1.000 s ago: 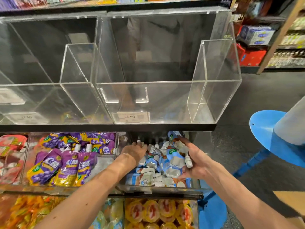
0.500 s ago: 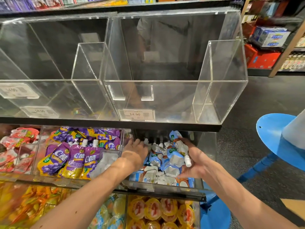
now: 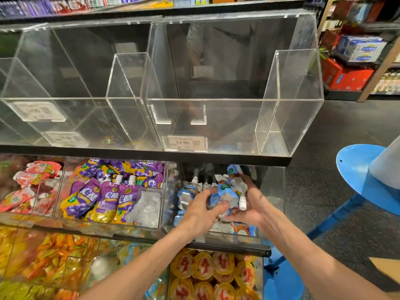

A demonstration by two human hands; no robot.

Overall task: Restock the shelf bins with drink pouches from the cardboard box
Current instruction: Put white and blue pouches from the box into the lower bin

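A bundle of blue and white drink pouches [image 3: 229, 191] with white caps is held between both hands over the right clear bin [image 3: 271, 191] of the middle shelf. My right hand [image 3: 253, 205] cups the bundle from the right and below. My left hand [image 3: 200, 212] grips it from the left, fingers curled onto the pouches. More blue pouches [image 3: 187, 194] lie loose in that bin beneath. A corner of the cardboard box [image 3: 387, 269] shows at the lower right edge.
Purple grape pouches [image 3: 104, 198] fill the neighbouring bin, red packs [image 3: 30, 182] the one left of it. Large clear acrylic bins [image 3: 233, 109] stand on the shelf above with 14.90 price tags. Yellow jelly cups [image 3: 214, 276] sit below. A blue stool [image 3: 359, 167] stands at the right.
My left hand has come away from the back of the bin and closed onto the pouch bundle that my right hand holds. The bundle sits slightly higher.
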